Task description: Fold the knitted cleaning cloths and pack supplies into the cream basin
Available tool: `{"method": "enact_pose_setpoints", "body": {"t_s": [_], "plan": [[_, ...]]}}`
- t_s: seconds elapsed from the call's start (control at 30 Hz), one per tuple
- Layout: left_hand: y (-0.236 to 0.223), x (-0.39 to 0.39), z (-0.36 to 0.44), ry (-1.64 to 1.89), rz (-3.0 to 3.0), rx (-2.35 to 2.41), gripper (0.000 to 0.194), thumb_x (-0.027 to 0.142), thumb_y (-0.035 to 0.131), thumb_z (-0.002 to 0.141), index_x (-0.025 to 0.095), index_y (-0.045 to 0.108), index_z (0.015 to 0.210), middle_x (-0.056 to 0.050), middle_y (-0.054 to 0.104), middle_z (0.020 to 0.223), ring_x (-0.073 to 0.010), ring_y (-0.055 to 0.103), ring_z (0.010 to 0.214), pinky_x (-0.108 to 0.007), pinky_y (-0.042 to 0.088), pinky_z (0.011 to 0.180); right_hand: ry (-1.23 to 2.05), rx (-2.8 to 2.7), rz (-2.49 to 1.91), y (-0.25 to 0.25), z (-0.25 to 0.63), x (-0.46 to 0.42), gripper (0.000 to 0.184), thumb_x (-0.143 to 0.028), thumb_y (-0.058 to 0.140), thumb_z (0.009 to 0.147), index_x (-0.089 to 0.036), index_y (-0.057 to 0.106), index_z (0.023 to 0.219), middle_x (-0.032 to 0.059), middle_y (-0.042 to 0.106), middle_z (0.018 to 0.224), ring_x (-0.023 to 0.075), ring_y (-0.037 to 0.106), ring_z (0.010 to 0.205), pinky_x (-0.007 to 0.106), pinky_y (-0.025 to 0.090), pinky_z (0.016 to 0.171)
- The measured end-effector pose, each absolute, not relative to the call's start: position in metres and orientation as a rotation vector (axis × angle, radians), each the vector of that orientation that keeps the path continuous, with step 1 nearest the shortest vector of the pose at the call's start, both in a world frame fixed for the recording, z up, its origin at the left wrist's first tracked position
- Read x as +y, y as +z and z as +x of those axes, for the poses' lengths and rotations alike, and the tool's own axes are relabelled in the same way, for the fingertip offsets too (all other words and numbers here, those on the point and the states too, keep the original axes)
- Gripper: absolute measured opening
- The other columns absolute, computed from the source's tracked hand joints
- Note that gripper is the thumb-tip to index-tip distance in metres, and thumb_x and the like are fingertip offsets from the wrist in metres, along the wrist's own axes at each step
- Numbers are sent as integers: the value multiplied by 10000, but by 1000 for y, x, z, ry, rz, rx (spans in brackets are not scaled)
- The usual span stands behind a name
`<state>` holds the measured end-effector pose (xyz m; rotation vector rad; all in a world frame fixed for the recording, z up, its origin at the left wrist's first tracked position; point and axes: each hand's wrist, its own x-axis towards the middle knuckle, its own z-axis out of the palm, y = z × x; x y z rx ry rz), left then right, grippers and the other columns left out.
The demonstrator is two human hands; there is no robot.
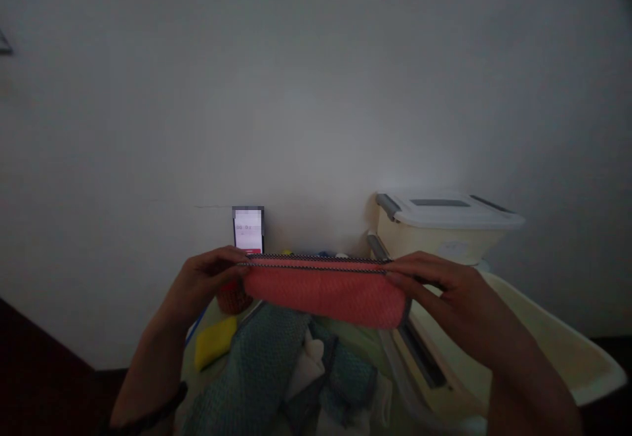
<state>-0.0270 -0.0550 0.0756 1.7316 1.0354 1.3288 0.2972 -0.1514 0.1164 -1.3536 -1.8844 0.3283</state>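
Observation:
A red cloth with black-and-white stitched edging is stretched between my two hands, its top edge folded over and roughly level. My left hand pinches the left corner between thumb and fingers. At the opposite corner, my right hand pinches the same edge. Beneath the cloth lies a heap of grey-green textured cloths mixed with white fabric. Just below my left hand stands a red container, partly covered by the hand and cloth.
A phone with a lit screen stands upright against the wall. A yellow sponge-like piece lies at left. To the right are a lidded white storage box and an open cream bin. A pale wall rises behind.

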Motion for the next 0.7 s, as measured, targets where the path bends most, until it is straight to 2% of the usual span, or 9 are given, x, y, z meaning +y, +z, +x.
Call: {"method": "enact_pose_setpoints", "body": {"t_s": [0.1, 0.23, 0.37, 0.57, 0.63, 0.7], "plan": [[76, -55, -25, 1399, 1654, 1114, 117, 253, 732, 619, 175, 685, 692, -40, 694, 749, -173, 626, 721, -295, 523, 696, 237, -1787, -1444, 114, 293, -149, 185, -299, 530, 839, -241, 684, 922, 23, 707, 911, 178, 648, 838, 303, 496, 756], [76, -56, -22, 1441, 1630, 1161, 173, 309, 703, 672, 168, 683, 771, -37, 698, 764, -162, 619, 715, -269, 507, 683, 148, -1745, -1535, 109, 291, -143, 277, -288, 508, 846, -207, 603, 1092, 52, 700, 942, 195, 652, 831, 332, 496, 750], [77, -56, -19, 1459, 1635, 1172, 223, 353, 678, 704, 163, 666, 819, -27, 685, 773, -150, 607, 720, -235, 496, 658, 77, -1898, -1520, 104, 287, -140, 255, -158, 421, 858, -190, 635, 995, 71, 675, 965, 193, 629, 889, 329, 468, 791], [83, -61, -21, 1432, 1745, 1236, 278, 376, 648, 734, 178, 656, 929, -56, 697, 859, -182, 621, 789, -247, 505, 663, 248, -1982, -1623, 102, 282, -141, 267, -112, 367, 860, -164, 613, 950, 82, 658, 916, 189, 619, 843, 314, 468, 742], [90, -68, -18, 1388, 1840, 1260, 255, 371, 638, 744, 191, 665, 922, -57, 704, 871, -193, 631, 806, -256, 509, 682, 289, -2052, -1649, 99, 279, -141, 284, -103, 355, 856, -149, 613, 964, 100, 656, 949, 212, 608, 908, 348, 463, 790], [98, -80, -10, 1326, 1995, 1245, 195, 346, 627, 758, 211, 681, 888, -37, 708, 841, -182, 638, 787, -249, 506, 693, 311, -2121, -1599, 97, 272, -143, 311, -106, 359, 853, -133, 588, 1062, 120, 628, 1082, 229, 559, 1052, 387, 422, 901]]}}
